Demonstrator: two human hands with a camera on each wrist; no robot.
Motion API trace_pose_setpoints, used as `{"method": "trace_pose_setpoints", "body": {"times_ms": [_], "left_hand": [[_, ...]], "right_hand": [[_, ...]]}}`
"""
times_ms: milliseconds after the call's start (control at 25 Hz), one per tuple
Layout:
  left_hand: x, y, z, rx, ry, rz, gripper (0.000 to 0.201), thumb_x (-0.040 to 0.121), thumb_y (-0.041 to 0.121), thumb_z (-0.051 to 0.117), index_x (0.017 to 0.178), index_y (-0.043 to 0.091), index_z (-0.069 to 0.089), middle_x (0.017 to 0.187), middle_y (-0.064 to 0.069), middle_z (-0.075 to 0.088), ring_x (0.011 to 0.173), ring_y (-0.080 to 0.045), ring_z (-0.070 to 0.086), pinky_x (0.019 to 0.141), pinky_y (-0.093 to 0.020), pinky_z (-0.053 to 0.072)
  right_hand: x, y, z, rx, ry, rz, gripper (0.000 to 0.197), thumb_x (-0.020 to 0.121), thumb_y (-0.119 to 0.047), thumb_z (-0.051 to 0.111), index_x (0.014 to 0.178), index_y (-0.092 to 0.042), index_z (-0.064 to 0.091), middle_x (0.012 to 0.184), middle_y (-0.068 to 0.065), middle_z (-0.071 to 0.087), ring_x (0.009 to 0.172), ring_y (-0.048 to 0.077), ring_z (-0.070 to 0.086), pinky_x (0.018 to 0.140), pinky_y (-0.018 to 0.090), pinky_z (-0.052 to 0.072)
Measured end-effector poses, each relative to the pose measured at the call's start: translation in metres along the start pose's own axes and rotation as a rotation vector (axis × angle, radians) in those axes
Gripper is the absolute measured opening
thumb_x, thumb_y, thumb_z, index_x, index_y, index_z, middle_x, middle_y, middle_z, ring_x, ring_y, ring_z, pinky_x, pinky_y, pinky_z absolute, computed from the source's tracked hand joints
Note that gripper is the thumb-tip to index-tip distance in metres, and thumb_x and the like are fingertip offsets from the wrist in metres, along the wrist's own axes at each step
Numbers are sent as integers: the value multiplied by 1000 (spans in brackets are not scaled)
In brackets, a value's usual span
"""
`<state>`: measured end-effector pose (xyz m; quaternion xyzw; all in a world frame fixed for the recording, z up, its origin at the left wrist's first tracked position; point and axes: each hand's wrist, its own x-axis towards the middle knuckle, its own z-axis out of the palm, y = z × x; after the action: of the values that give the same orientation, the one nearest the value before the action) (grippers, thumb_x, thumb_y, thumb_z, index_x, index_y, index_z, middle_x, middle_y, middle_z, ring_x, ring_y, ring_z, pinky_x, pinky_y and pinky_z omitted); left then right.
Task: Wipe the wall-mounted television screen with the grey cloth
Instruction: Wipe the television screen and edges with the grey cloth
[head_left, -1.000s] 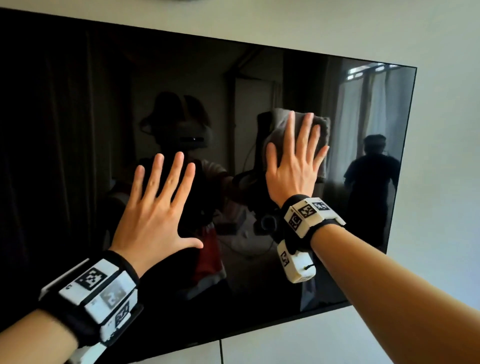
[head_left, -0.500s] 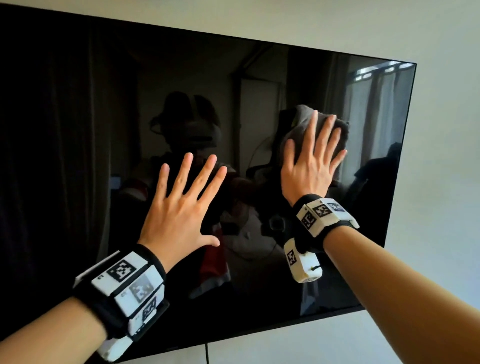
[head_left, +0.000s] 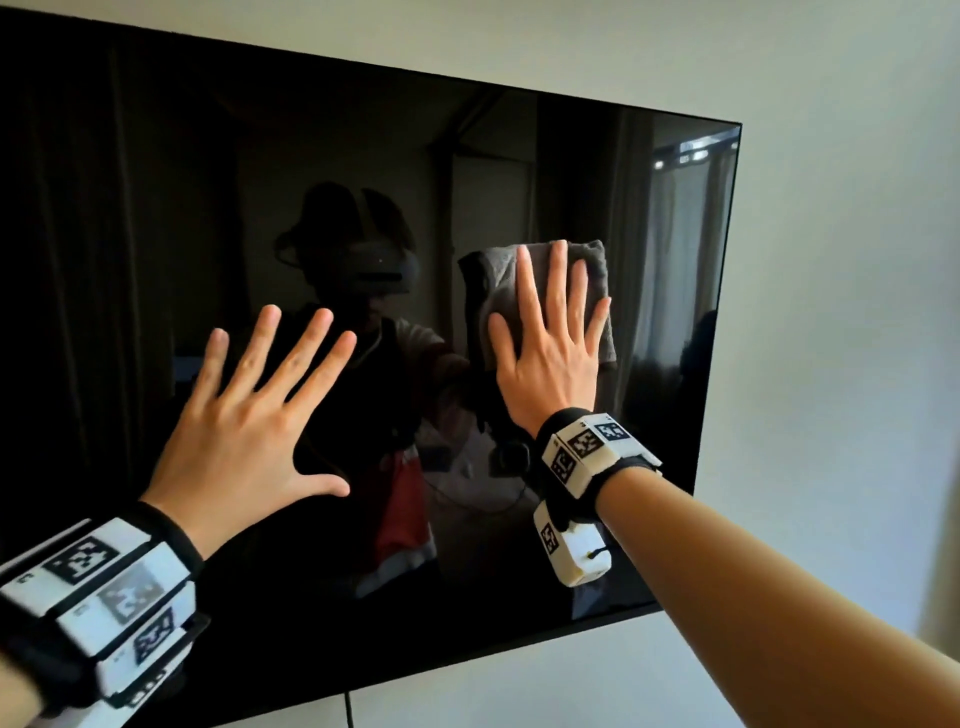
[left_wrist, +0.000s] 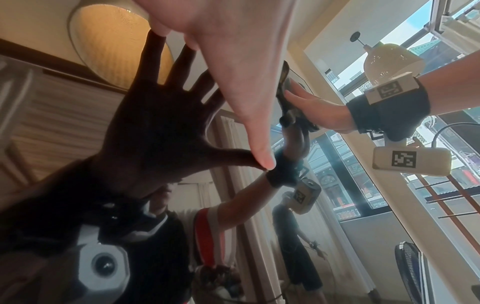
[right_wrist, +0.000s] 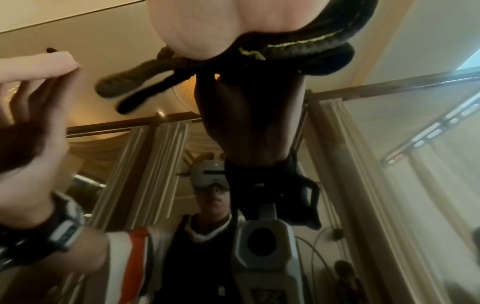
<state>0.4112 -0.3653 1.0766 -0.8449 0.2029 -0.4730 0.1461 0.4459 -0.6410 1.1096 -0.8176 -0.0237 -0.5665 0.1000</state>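
A: From the head view, where's the grey cloth (head_left: 540, 291)?

B: On the television screen (head_left: 156, 260), right hand (head_left: 550, 358) pressing it flat, fingers straight.

A: And the left hand (head_left: 249, 415)?

B: Beside it, splayed, holding nothing. Only the left wrist view shows its thumb tip (left_wrist: 265, 160) touching the glass.

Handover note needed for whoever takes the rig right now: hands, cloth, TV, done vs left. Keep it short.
Right hand: fingers straight, flat on the folded grey cloth, pressing it against the glass.
Left hand: fingers spread, holds nothing; in the left wrist view its fingertips meet their reflection on the glass.
Black wall-mounted television screen: the cloth sits right of centre, around mid-height.
Done: the cloth is on the glass and wiping is under way; the frames do not show which areas are already wiped.
Left: cover the rest of the screen, probably the far left, top edge and bottom strip.
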Motion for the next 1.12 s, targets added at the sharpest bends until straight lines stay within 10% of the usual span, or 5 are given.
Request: {"method": "trace_pose_setpoints", "body": {"times_ms": [200,800,1120], "left_hand": [[1,8,-6,-20,3,-38,142,42,71,84,157,14,24,165,-14,18,149,-47,17,113,-71,22],[29,81,18,16,11,58,135,53,81,67,159,19,13,167,-13,5,151,-48,5,116,-72,10],[29,80,24,10,26,59,135,53,80,68,159,19,11,168,-14,4,151,-47,0,116,-71,3]], "right_hand": [[19,63,-12,93,71,326,63,98,-47,29,153,-31,2,162,2,-6,148,23,-5,117,56,0],[-188,65,62,44,-37,241,74,91,-45,36,152,-35,-6,161,-1,-10,148,22,-7,116,55,-1],[-115,68,47,147,115,360,65,96,-45,29,151,-32,-3,161,3,0,148,22,-5,118,52,-6]]}}
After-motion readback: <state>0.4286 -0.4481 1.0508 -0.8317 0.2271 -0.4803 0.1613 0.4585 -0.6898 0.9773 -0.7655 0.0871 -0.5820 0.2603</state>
